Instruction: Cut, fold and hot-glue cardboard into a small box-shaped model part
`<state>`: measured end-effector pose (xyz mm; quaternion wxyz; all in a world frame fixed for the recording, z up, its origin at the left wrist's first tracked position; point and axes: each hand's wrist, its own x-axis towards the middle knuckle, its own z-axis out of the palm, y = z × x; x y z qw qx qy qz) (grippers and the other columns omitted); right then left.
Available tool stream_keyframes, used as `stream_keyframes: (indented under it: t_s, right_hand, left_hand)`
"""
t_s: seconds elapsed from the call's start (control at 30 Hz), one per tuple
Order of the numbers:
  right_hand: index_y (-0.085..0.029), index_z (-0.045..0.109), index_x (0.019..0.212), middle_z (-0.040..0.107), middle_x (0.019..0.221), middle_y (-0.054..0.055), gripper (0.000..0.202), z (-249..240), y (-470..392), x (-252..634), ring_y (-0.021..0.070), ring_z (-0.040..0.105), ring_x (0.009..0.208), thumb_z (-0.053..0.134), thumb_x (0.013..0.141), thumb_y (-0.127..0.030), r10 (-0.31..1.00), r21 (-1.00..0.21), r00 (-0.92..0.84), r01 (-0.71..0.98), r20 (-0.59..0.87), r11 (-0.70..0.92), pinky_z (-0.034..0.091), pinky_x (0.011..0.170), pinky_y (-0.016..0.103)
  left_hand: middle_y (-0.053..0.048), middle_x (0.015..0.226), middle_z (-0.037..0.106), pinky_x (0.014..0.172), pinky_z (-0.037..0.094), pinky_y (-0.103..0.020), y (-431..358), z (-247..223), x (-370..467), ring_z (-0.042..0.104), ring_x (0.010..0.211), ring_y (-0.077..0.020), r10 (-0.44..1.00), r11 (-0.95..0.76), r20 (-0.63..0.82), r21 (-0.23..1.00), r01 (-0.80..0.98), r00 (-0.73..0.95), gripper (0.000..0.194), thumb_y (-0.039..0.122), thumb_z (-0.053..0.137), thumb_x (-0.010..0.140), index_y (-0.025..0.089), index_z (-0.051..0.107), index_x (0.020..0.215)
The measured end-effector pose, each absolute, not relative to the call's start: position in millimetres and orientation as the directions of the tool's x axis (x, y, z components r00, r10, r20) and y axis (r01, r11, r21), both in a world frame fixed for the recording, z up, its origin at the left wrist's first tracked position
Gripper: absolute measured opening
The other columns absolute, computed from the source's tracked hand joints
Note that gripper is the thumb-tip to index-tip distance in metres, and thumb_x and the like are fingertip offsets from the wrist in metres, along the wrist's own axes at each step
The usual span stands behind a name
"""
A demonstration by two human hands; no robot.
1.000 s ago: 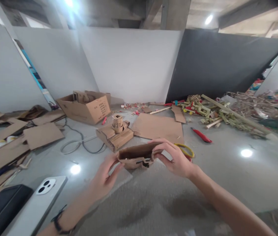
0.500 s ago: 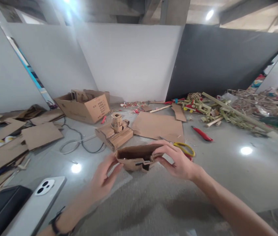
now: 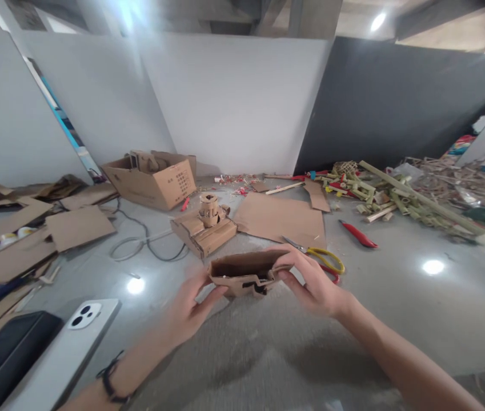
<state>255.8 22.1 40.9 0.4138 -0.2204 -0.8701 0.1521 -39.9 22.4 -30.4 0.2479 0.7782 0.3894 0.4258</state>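
Observation:
An open, box-like cardboard piece [image 3: 237, 283] is held between both hands, low over the grey table, with its hollow side up and a cutout in its near wall. My left hand [image 3: 195, 305] grips its left end between thumb and fingers. At the right end, my right hand [image 3: 311, 282] pinches the wall near a folded flap. Just beyond stands a cardboard model [image 3: 203, 231] with a round, notched tower. Scissors [image 3: 325, 258] with yellow and red handles lie beside my right hand, partly hidden by it. A flat cardboard sheet [image 3: 280, 217] lies behind.
A cardboard box [image 3: 152, 185] stands at the back left, near a grey cable [image 3: 145, 237]. Cardboard scraps [image 3: 79, 227], a phone [image 3: 64, 354] and a black case [image 3: 11, 354] are on the left. A red-handled tool [image 3: 357, 234] and bamboo pieces [image 3: 396, 200] lie right.
The cardboard piece has tilted a little, and my left hand has shifted slightly right with it. The view has moved slightly; more of the scissors shows. Both hands keep their hold.

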Motion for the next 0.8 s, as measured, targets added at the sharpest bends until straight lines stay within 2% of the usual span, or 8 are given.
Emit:
stream_keyframes:
  t_s: [0.17,0.3,0.37,0.47,0.57,0.7,0.8]
  right_hand:
    - [-0.021,0.051,0.109,0.059,0.128,0.014,0.019,40.8,22.1,257.7,0.0205,0.059,0.117,0.044,0.1,-0.006,0.509,-0.457,-0.571,0.246,0.644,0.855,0.05,0.097,0.037]
    - [-0.021,0.051,0.11,0.06,0.128,0.015,0.018,40.3,21.6,258.2,0.0219,0.06,0.117,0.045,0.1,-0.007,0.511,-0.447,-0.57,0.262,0.644,0.855,0.051,0.096,0.04]
    - [-0.021,0.052,0.11,0.061,0.126,0.015,0.018,40.6,20.5,257.1,0.0223,0.062,0.115,0.045,0.1,-0.008,0.506,-0.433,-0.564,0.27,0.653,0.86,0.053,0.094,0.04]
    - [-0.021,0.052,0.112,0.062,0.124,0.015,0.02,41.3,17.8,254.6,0.0233,0.062,0.115,0.044,0.099,-0.008,0.494,-0.41,-0.558,0.278,0.667,0.868,0.054,0.093,0.04]
    - [-0.021,0.052,0.114,0.061,0.125,0.015,0.022,41.3,15.3,253.1,0.0245,0.06,0.122,0.044,0.098,-0.007,0.476,-0.394,-0.563,0.27,0.675,0.878,0.054,0.095,0.041]
    - [-0.021,0.052,0.115,0.06,0.127,0.016,0.024,40.2,14.4,253.6,0.0242,0.059,0.122,0.044,0.099,-0.006,0.476,-0.399,-0.569,0.265,0.67,0.878,0.053,0.096,0.042]
    - [-0.021,0.052,0.116,0.059,0.126,0.016,0.024,39.5,14.7,254.2,0.0243,0.058,0.123,0.044,0.099,-0.006,0.478,-0.404,-0.571,0.26,0.667,0.877,0.052,0.097,0.041]
  left_hand:
    - [-0.007,0.115,0.074,0.097,0.056,-0.039,22.2,-26.1,-40.9,0.07,0.107,-0.0244,0.805,-0.592,0.475,0.689,0.418,0.356,0.027,0.029,0.059,0.099,0.023,0.063,0.125]
    - [-0.009,0.126,0.07,0.104,0.053,-0.041,19.3,-19.6,-40.2,0.066,0.119,-0.0261,0.801,-0.595,0.462,0.681,0.426,0.381,0.032,0.028,0.055,0.1,0.024,0.059,0.132]
    - [-0.011,0.14,0.063,0.111,0.048,-0.042,16.3,-17.8,-38.6,0.058,0.131,-0.027,0.804,-0.589,0.452,0.692,0.418,0.386,0.041,0.027,0.051,0.102,0.024,0.05,0.143]
    - [-0.012,0.156,0.048,0.121,0.036,-0.042,11.3,-19.7,-35.1,0.045,0.145,-0.0255,0.805,-0.59,0.476,0.704,0.396,0.353,0.059,0.025,0.045,0.104,0.027,0.024,0.159]
    - [-0.013,0.155,0.049,0.121,0.036,-0.041,8.8,-25.2,-32.8,0.043,0.147,-0.0238,0.811,-0.583,0.483,0.723,0.372,0.331,0.068,0.023,0.043,0.105,0.027,0.008,0.163]
    - [-0.014,0.149,0.056,0.117,0.041,-0.042,9.6,-30.1,-34.1,0.049,0.142,-0.0254,0.825,-0.562,0.471,0.742,0.366,0.312,0.069,0.026,0.047,0.104,0.025,0.011,0.163]
    - [-0.014,0.151,0.054,0.117,0.041,-0.042,9.9,-29.1,-36.2,0.05,0.141,-0.0257,0.826,-0.56,0.468,0.746,0.361,0.315,0.066,0.028,0.047,0.104,0.025,0.016,0.162]
